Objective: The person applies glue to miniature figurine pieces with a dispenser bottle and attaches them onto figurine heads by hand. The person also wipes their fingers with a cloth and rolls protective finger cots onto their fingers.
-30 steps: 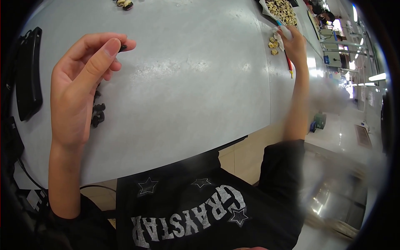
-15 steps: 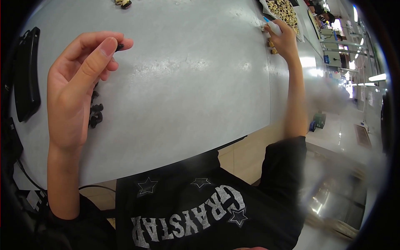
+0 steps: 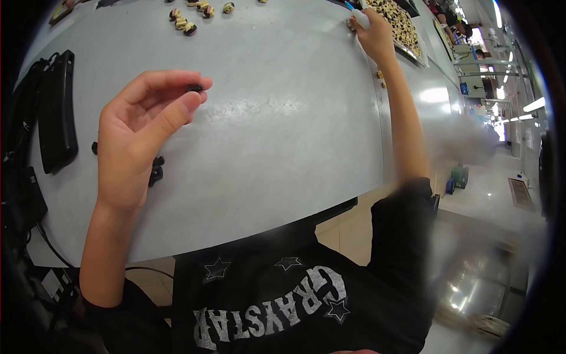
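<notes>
My left hand [image 3: 138, 133] is raised above the left part of the grey table. Its thumb and fingertips close on a small black piece [image 3: 195, 88]. Several like black pieces [image 3: 155, 170] lie by its wrist, partly hidden. At the far right, my right hand [image 3: 377, 38] grips a small white bottle with a blue tip [image 3: 361, 20]. Just below that tip shows a small pale piece [image 3: 352, 23]; I cannot tell whether the fingers hold it. Beside this hand is a tray of many small cream-and-black pieces [image 3: 394, 19].
Several cream-and-black figures [image 3: 189, 28] stand at the table's far side. A long black object [image 3: 58, 112] lies along the left, with cables nearby. A few yellowish pieces [image 3: 381, 75] sit beside my right forearm. The table's front edge [image 3: 265, 226] curves before my body.
The view has shifted, bringing more cream-and-black figures in at the far side. My right hand has moved farther away and leftward with the bottle. My left hand still holds the black piece.
</notes>
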The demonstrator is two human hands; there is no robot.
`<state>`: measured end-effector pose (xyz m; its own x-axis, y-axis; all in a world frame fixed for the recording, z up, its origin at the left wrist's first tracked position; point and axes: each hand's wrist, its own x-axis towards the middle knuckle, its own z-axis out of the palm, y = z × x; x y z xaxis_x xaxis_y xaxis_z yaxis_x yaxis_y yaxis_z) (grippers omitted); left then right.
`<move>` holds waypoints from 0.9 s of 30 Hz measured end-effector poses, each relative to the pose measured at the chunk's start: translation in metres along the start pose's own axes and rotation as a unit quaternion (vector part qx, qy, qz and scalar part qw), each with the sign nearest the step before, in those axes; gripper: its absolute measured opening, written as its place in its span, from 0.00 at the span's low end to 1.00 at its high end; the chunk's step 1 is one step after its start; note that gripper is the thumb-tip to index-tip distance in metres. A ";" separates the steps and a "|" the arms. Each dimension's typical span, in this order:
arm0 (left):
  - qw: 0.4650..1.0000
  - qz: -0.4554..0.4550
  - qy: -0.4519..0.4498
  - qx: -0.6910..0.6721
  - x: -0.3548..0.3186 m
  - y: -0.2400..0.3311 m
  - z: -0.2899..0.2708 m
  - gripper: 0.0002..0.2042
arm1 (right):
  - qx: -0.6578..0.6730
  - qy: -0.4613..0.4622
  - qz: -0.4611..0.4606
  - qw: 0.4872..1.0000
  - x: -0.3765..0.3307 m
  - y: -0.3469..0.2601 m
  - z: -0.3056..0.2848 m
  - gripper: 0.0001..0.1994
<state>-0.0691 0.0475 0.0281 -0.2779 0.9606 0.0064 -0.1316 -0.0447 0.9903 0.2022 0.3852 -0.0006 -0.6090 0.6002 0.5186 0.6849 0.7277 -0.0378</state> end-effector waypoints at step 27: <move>0.996 -0.033 -0.074 -0.032 -0.009 -0.019 0.031 0.12 | 0.218 0.107 0.147 0.959 -0.058 -0.040 -0.081 0.14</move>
<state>-0.0350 0.0478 0.0138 -0.1239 0.9917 -0.0342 -0.2067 0.0079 0.9784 0.2428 0.2940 0.0403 -0.2874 0.7530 0.5919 0.5541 0.6348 -0.5385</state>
